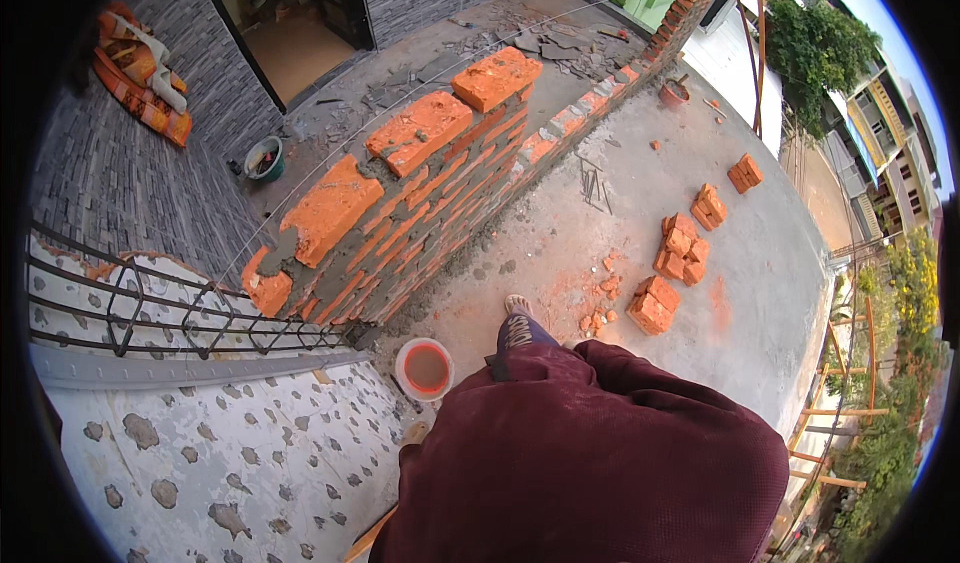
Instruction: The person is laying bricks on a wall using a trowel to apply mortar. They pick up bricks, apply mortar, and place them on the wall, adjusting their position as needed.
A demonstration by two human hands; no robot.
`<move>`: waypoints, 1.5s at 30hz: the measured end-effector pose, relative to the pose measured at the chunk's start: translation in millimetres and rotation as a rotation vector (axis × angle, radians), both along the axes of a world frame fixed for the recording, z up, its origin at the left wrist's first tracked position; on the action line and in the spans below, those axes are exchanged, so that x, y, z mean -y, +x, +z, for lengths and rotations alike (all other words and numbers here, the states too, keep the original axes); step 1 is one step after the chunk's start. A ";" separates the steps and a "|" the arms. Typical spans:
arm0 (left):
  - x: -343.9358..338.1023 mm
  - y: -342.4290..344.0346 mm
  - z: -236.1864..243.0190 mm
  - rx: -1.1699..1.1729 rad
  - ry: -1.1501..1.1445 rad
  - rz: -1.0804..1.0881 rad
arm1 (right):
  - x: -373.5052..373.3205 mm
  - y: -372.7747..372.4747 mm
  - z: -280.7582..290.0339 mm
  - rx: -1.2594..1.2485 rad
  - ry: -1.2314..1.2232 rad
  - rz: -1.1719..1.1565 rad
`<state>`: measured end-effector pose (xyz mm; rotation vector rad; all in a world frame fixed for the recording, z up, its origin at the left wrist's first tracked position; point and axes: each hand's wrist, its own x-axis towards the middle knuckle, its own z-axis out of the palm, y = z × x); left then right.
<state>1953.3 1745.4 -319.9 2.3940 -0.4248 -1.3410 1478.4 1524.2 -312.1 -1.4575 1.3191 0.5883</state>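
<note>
Neither of my hands can be made out; my maroon top (600, 453) fills the lower middle. A small tan patch (414, 432) shows at its left edge, too little to name. Ahead to the left stands a low brick wall (430, 213) with grey mortar joints. Along its top lie separate orange bricks (420, 131), with wet-looking mortar between some of them. Close to the near end of the wall, a round white-rimmed bucket (424, 370) holds a reddish-brown liquid. One foot (517, 304) of mine is on the concrete beside the wall.
Brick stacks (682, 250) and broken pieces (603, 303) lie to the right. A steel rebar cage (180, 308) crosses the left side above a pitted white wall (230, 453). A taut string (370, 123) runs along the wall. Another bucket (264, 159) stands beyond it.
</note>
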 end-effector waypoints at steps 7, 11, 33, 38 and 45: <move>105.7 -35.9 3.8 0.076 0.034 -0.169 | 11.2 -89.6 -64.8 -0.075 0.021 -0.025; 185.1 -78.5 2.6 0.129 0.040 -0.241 | 50.7 -135.2 -72.5 -0.017 -0.061 -0.077; 650.5 -422.3 28.1 0.120 0.176 -1.067 | 195.9 -391.3 -15.5 -0.022 0.007 -0.638; 818.3 -578.7 20.2 0.075 0.070 -1.540 | 189.0 -475.1 -50.8 -0.254 -0.110 -0.747; 987.3 -722.5 31.0 0.027 -0.186 -1.474 | 321.4 -528.3 34.8 -0.005 -0.235 -1.703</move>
